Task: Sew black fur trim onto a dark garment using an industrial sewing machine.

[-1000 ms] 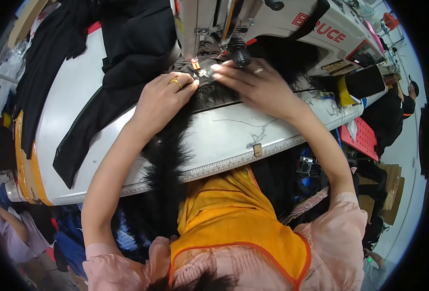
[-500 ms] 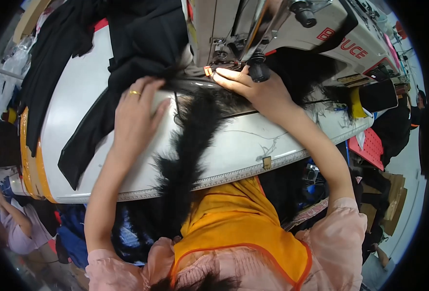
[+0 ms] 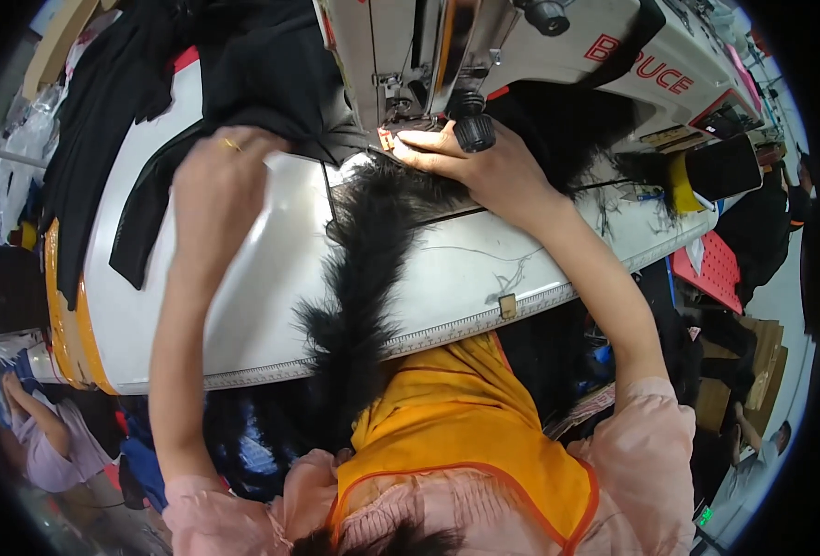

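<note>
My left hand [image 3: 220, 190] is curled over the black fabric [image 3: 266, 83] left of the sewing machine, its ringed fingers blurred by motion. My right hand [image 3: 493, 171] lies low beside the needle area, fingers stretched leftward and fingertips next to a small orange part [image 3: 385, 139] at the presser foot. Part of that hand is hidden behind a black knob [image 3: 473, 128]. A fluffy black fur strip [image 3: 364, 250] runs from under the machine head, between my forearms, over the table's front edge towards my lap.
The white sewing machine [image 3: 558, 69] stands over the white table [image 3: 271, 296], which has a ruler strip [image 3: 447, 326] along its front edge. Loose fur and thread lie at right, by a black-and-yellow holder [image 3: 683, 190]. A red perforated tray [image 3: 711, 276] is beyond. People are nearby on both sides.
My left hand has moved left and slightly away from me, its fingers now curled, and the black fabric has shifted with it. The right hand stays by the needle.
</note>
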Available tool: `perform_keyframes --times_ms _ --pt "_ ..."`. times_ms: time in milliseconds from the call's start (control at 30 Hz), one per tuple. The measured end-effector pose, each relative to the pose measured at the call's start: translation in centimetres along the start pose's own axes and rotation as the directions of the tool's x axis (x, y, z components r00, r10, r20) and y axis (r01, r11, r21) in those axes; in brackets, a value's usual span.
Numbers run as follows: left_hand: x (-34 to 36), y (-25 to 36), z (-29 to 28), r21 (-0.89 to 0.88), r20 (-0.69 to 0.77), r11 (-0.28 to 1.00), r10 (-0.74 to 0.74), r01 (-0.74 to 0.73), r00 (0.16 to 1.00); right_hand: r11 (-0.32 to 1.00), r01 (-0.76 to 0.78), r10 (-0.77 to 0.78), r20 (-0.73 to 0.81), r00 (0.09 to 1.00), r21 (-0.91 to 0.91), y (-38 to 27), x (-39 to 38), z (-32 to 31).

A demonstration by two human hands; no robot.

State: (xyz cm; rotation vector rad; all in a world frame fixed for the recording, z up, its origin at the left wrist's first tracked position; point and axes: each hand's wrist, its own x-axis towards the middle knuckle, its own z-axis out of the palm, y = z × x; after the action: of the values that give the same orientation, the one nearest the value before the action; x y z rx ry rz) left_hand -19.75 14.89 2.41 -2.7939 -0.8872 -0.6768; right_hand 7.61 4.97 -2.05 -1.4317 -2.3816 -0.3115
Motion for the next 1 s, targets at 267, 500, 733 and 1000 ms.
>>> perform_keyframes --times_ms 267,500,733,1000 --pt "1.8 2.1 3.9 -0.113 0.098 0.991 0.079 -0.068 0.992 0.999 0.034 -0.034 -0.018 0.999 0.032 -0.9 0.9 -0.6" --pt "2.5 3.8 -0.2 -0.569 0.433 0.765 -0.034 0.302 0.901 0.994 0.033 -0.028 -0.050 0.998 0.103 -0.6 -0.2 -0.6" --pt "-0.3 9.3 0.2 -0.031 0.062 0.999 -0.015 0.017 0.998 0.995 0.096 -0.096 -0.057 0.994 -0.015 -0.1 0.0 0.4" --pt "-2.1 9.0 2.2 0.100 -0.103 0.994 0.046 -0.036 0.994 0.960 0.130 -0.139 -0.018 0.990 -0.250 1.4 0.7 -0.3"
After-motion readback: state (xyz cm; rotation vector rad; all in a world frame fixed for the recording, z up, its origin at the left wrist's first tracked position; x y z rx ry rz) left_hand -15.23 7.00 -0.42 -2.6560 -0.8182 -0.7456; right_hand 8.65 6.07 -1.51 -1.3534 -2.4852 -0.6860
